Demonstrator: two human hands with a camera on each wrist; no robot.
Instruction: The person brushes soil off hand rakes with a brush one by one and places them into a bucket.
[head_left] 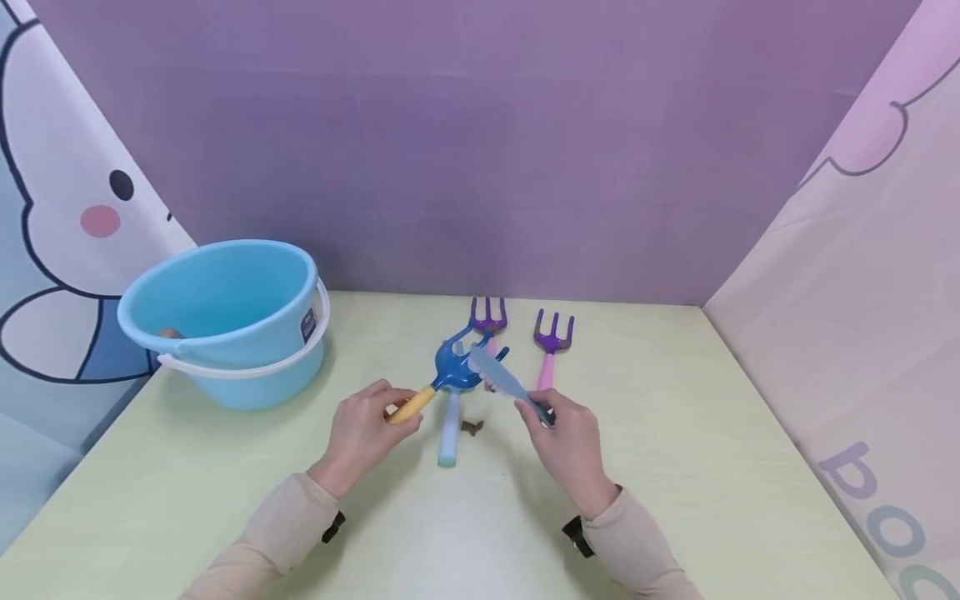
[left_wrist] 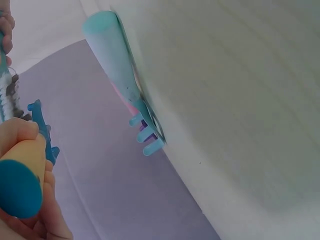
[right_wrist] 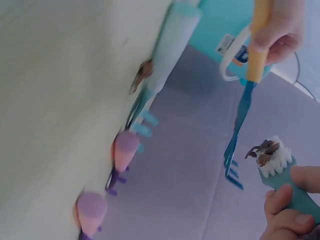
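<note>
My left hand [head_left: 367, 429] grips the yellow handle of a small blue toy rake [head_left: 454, 365], holding it raised above the table. In my right hand [head_left: 568, 442] is a blue-green brush [head_left: 501, 373], pinched by its handle, its white bristles [right_wrist: 278, 159] facing the rake. Brown, crumpled bits [right_wrist: 266, 152] cling to those bristles. Whether brush and rake touch is unclear in the head view; the right wrist view shows a gap. Below them lies a light-blue-handled rake [head_left: 448, 429], beside a brown scrap [head_left: 472, 427] on the table.
Two purple forks with pink handles lie farther back, the right one [head_left: 553, 342] apart and the left one [head_left: 489, 317] partly hidden behind the raised rake. A light blue bucket [head_left: 255, 387] with a white handle stands at the left. A purple backdrop [head_left: 450, 167] rises behind the table.
</note>
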